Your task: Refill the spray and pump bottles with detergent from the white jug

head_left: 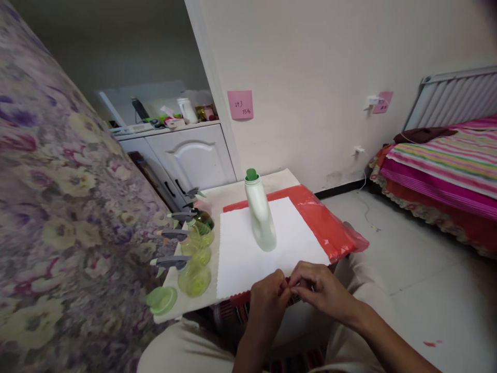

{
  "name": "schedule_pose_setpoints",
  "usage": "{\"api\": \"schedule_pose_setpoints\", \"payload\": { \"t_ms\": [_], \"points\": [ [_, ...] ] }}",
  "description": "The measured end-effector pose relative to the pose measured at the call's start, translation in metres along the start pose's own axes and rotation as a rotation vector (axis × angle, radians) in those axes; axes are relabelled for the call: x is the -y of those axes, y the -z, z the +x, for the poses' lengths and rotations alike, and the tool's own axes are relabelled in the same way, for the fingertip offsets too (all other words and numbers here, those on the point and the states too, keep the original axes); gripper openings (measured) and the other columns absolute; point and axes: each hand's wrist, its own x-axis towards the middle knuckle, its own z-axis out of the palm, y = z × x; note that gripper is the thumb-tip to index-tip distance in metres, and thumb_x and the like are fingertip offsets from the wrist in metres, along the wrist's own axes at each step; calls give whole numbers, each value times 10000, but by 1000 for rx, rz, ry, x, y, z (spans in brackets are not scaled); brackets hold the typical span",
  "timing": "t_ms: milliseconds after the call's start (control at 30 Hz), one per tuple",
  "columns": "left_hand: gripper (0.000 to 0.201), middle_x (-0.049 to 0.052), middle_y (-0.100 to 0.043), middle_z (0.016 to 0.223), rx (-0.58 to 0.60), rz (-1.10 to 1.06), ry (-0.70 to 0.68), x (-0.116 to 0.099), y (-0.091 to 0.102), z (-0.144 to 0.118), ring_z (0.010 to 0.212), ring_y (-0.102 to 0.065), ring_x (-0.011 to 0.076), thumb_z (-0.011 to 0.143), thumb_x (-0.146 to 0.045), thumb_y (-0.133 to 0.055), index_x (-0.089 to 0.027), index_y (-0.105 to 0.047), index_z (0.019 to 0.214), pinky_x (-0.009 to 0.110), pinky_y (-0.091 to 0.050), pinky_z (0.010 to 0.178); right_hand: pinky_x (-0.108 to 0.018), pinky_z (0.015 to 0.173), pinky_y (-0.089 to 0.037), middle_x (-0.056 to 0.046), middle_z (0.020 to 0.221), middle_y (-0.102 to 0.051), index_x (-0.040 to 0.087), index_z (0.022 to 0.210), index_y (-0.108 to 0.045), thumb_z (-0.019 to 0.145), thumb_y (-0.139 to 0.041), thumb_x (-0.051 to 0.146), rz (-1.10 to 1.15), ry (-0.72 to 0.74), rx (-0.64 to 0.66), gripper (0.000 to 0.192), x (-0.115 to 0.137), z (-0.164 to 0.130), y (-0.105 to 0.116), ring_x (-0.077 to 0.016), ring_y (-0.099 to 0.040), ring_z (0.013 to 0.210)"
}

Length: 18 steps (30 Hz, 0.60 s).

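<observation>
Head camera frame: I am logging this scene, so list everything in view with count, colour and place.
white bottle: 1, white with green cap, upright on the white sheet
white sheet: 1, white, on the red plastic sheet
red plastic sheet: 1, red, over the small table
spray bottles: 4, yellow-green with grey triggers, along the table's left edge
green lid: 1, near corner
pink notes: 2, wall
cabinet: 1, white, behind
bed: 1, striped, right
left hand: at the near sheet edge, fingertips meeting the right's
right hand: same

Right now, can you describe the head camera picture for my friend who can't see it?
A person's left hand and right hand meet, pinching something small and red at the near edge of a low table. On the table a white bottle with a green cap stands on white paper over red plastic, beside green spray bottles.
</observation>
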Motion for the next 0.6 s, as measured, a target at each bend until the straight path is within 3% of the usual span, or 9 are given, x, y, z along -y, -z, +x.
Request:
{"api": "schedule_pose_setpoints", "payload": {
  "t_ms": [200,600],
  "points": [
    [202,-66,-443,529,24,-80,42,3,-1,1,520,-397,102,715,-113,-541,-201,-407,592,218,-253,519,-253,704,-438,-11,849,-620,201,867,-638,832,-564,70,-67,113,6,155,-3,-2,-5,-141,-589,786],
    [236,-63,-453,530,45,-91,82,8,-7,-3,520,-390,99,741,-181,-599,-192,-425,582,226,-235,523,-257,650,-420,6,807,-598,204,804,-540,850,-572,143,-92,-25,84,83,-11,-1,-8,-141,-548,716]
  ]
}}
